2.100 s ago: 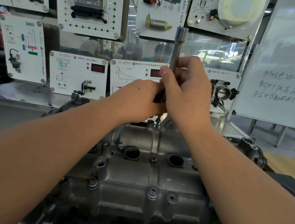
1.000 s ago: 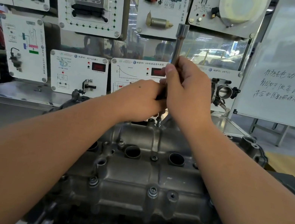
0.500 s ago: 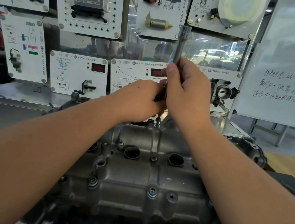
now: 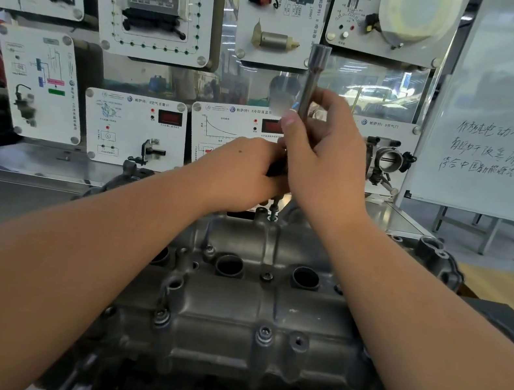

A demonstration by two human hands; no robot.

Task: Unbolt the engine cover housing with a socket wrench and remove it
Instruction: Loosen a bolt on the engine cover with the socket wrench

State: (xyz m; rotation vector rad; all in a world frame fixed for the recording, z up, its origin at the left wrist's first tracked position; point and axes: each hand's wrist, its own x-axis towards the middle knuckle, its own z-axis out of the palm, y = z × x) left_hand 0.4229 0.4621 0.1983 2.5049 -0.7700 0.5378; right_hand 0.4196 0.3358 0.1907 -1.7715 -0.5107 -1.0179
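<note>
Both forearms reach forward over the engine cover housing (image 4: 248, 313). The right hand (image 4: 327, 159) curls around the upright socket wrench (image 4: 311, 80); the left hand (image 4: 242, 171), touching it just below, grips the wrench's lower part above a bolt (image 4: 274, 210).

Open engine cover (image 4: 228, 310) between forearms; display panels (image 4: 133, 128) close behind.

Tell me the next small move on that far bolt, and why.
Probably keep spinning the socket wrench until the far bolt lifts free. Both the left hand and right hand grip the upright tool, and the bolt's shank already shows above the engine cover housing.
</note>
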